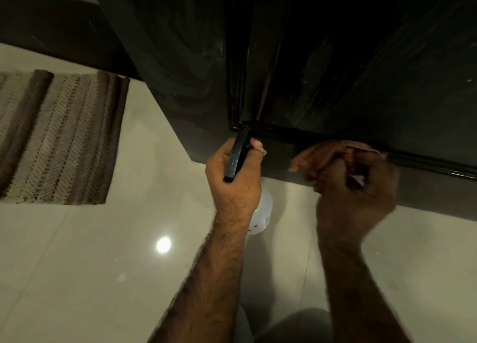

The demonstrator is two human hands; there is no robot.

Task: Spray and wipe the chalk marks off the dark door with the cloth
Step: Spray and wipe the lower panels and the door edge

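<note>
The dark door [322,59] fills the upper right, with faint whitish smears on its panels and a glossy moulding along the lower panel edge. My left hand [232,177] grips a spray bottle [262,211] with a black trigger head and a white body, its nozzle close to the moulding's corner. My right hand [353,185] holds a brownish cloth [358,148] bunched against the door's bottom rail; the hand is motion-blurred.
A striped brown and beige mat [59,136] lies on the pale glossy tiled floor [103,265] to the left. A ceiling light reflects in the tiles. A dark frame or wall runs along the upper left.
</note>
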